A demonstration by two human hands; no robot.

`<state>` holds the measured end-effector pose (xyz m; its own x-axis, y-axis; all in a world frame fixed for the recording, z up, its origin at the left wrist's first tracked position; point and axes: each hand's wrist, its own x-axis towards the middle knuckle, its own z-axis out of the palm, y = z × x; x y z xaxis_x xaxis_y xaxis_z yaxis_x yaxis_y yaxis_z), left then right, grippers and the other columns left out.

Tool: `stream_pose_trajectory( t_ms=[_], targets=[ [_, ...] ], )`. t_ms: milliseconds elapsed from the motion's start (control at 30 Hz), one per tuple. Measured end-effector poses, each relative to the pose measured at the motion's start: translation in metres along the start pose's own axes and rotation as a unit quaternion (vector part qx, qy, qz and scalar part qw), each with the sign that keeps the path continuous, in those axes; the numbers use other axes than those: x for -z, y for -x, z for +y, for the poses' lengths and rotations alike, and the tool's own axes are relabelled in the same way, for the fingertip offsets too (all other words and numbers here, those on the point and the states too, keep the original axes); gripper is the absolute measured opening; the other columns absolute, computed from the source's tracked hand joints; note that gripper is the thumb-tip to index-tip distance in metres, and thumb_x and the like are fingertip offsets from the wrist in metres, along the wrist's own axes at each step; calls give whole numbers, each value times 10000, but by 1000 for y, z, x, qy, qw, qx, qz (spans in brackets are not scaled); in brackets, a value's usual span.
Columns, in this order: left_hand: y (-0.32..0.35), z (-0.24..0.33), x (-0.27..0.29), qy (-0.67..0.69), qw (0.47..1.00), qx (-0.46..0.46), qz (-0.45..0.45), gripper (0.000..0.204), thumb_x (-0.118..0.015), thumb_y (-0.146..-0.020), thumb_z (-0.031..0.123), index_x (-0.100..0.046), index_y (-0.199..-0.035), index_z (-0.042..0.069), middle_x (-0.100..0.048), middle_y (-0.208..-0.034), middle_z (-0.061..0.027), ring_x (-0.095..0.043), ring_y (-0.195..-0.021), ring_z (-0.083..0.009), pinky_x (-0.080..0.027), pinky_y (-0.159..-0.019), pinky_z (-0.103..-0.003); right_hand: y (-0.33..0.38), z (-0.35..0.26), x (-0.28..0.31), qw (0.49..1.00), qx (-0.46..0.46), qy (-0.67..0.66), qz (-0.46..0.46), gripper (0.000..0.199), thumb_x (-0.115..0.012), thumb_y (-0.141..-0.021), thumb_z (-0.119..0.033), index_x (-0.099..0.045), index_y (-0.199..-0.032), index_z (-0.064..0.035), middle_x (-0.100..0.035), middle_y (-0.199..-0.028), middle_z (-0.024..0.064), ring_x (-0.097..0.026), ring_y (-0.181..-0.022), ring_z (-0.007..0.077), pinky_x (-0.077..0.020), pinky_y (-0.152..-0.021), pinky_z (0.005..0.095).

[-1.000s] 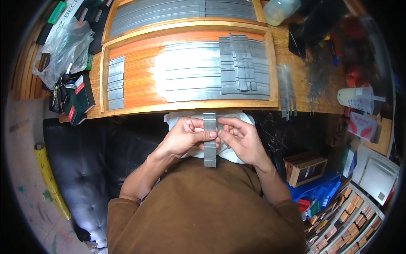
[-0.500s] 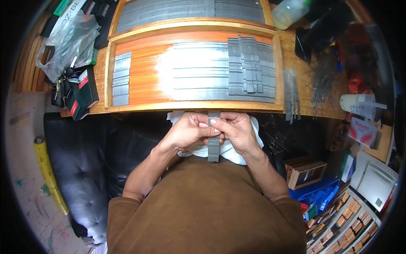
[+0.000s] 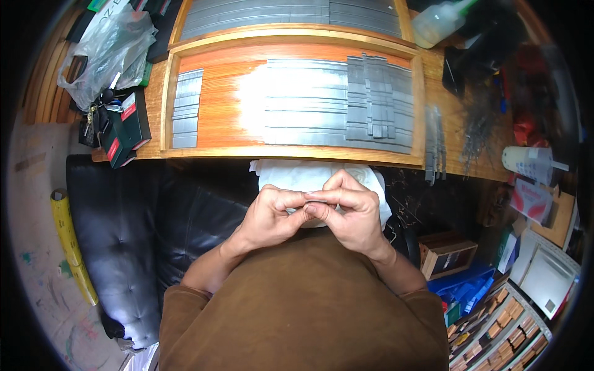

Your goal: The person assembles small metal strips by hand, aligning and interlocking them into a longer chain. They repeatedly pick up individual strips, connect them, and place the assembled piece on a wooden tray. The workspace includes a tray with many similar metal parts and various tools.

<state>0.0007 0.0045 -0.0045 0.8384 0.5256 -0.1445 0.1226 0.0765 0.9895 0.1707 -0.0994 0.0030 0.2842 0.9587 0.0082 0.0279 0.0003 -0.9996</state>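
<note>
My left hand [image 3: 275,213] and my right hand [image 3: 357,216] meet in front of my brown shirt, thumbs and fingertips pinched together. Between them shows a thin dark edge of a grey strip stack [image 3: 317,201]; most of it is hidden by the fingers. Below the hands' far side a white cloth [image 3: 288,176] lies over my lap. Just beyond stands a wooden tray [image 3: 297,153] with an orange bottom, holding rows of flat grey strips [image 3: 306,102]. A smaller column of grey strips [image 3: 187,108] sits at its left end, and a raised, uneven pile [image 3: 374,99] lies on the right.
Another framed tray [image 3: 266,15] of grey strips is at the back. Left are a plastic bag [image 3: 114,55], keys and dark boxes [image 3: 130,127]. Loose strips [image 3: 435,145], a drink cup [image 3: 526,162] and a bottle [image 3: 438,26] are right. A black padded seat [image 3: 117,229] is beside me.
Both hands have drawn back from the tray edge toward my body. The grey strip stack, earlier lengthwise and plainly visible, is now turned and mostly hidden. The view has shifted slightly.
</note>
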Motion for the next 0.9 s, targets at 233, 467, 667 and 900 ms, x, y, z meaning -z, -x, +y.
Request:
stream_pose_trajectory(
  t_ms=[233,467,667,900],
  targets=[
    [3,-3,5,-84,992,-97,18,238,-743,-846,-75,-778,-1075,-20,-771,-859,-178,-770,-759,-311,-591,-662,-347,0,3,-4,998,57,8,-8,318,-911,-770,21,-841,-1069,-63,-603,-839,1,-567,-762,105,-466,-657,251],
    [2,-12,4,-88,988,-119,29,257,-743,-830,-82,-781,-1078,-25,-765,-842,-175,-764,-742,-308,-593,-659,-356,-2,3,-5,998,56,9,-16,295,-911,-767,25,-842,-1043,-56,-613,-837,5,-578,-753,106,-476,-650,255],
    [3,-3,6,-96,993,-64,14,189,-750,-838,-54,-776,-1022,-18,-754,-813,-182,-757,-727,-316,-585,-642,-359,-6,5,-4,999,44,17,-17,256,-913,-771,17,-840,-1007,-51,-629,-831,16,-596,-753,109,-490,-649,255],
    [2,2,14,-96,993,-69,15,172,-750,-845,-44,-776,-1011,-11,-744,-799,-184,-750,-706,-320,-576,-623,-362,-14,2,-6,999,43,2,-32,229,-908,-778,13,-834,-988,-37,-627,-830,20,-601,-755,114,-499,-656,259]
  ],
)
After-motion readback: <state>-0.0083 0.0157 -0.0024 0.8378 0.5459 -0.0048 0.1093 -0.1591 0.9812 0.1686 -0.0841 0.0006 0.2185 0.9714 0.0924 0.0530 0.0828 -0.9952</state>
